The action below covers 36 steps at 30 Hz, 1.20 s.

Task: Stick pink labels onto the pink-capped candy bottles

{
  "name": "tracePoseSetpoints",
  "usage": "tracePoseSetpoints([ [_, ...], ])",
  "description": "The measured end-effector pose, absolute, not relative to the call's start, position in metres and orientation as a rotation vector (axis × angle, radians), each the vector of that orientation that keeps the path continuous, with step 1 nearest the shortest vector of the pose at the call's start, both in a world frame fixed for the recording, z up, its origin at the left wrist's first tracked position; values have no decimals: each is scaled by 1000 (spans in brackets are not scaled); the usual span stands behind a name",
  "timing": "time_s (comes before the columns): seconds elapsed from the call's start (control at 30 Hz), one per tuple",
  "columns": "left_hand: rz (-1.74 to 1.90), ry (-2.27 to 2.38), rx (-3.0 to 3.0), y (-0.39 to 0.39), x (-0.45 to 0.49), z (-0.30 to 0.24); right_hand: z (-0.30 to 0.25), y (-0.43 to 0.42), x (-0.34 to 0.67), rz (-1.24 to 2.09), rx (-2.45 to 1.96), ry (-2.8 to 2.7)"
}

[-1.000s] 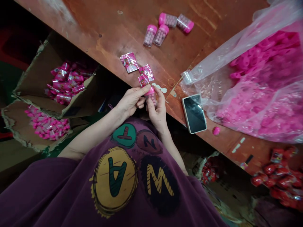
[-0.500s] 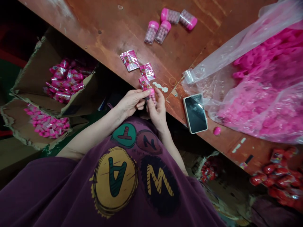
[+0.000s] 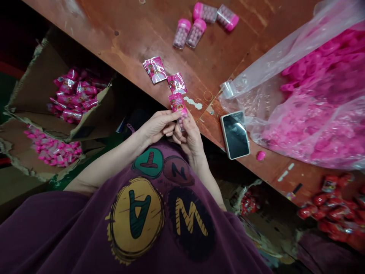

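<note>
A small clear bottle [image 3: 181, 122] filled with pink balls is between my two hands, close to the table edge. At its far end lies a shiny pink printed wrapper [image 3: 175, 99], partly over or against the cap; which of these I cannot tell. My left hand [image 3: 160, 126] is closed, its thumb or finger tip pressed where wrapper and bottle meet. Fingers curled, my right hand [image 3: 191, 137] grips the bottle from the right side. Just beyond are another pink wrapper [image 3: 177, 82] and a small stack of wrappers [image 3: 155, 69] on the table.
Several capped bottles [image 3: 196, 33] lie at the table's far side. A phone [image 3: 235, 135], a pink cap [image 3: 260, 155] and a plastic bag of pink parts [image 3: 310, 118] are on the right, with red packages [image 3: 336, 209] below. Cardboard boxes [image 3: 107, 99] of pink items stand left.
The wrapper now shows more fully beyond the bottle. My right hand has shifted its grip, fingers curling further under the bottle. The view has tilted slightly.
</note>
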State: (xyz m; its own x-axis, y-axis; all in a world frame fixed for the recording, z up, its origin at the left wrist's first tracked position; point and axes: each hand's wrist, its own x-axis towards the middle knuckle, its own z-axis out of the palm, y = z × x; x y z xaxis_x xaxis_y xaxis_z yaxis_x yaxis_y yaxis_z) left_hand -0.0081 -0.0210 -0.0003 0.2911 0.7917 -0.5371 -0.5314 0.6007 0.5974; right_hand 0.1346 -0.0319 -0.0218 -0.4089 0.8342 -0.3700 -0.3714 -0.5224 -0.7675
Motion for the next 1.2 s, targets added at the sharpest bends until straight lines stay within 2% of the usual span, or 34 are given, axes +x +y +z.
tracePoseSetpoints([
  [0.17,844,940,316,-26,-4,3,-25,-32,143,1757,-1155,-1086],
  [0.47,919,997,293,-15,-10,5,-36,-35,153,1814,-1039,-1247],
  [0.73,901,1060,282,-21,-4,9,-40,-31,136,1652,-1134,-1263],
  [0.83,909,1099,263,-24,-22,12,-37,-22,130,1608,-1117,-1502],
  [0.97,1330,1311,135,-32,-92,9,-23,10,126,1086,-1132,-2079],
  [1.07,1619,1553,-128,-38,-136,-3,-20,33,121,654,-1381,-2279],
  [1.2,1419,1533,-159,-35,-111,-24,-33,26,112,507,-1601,-2397],
])
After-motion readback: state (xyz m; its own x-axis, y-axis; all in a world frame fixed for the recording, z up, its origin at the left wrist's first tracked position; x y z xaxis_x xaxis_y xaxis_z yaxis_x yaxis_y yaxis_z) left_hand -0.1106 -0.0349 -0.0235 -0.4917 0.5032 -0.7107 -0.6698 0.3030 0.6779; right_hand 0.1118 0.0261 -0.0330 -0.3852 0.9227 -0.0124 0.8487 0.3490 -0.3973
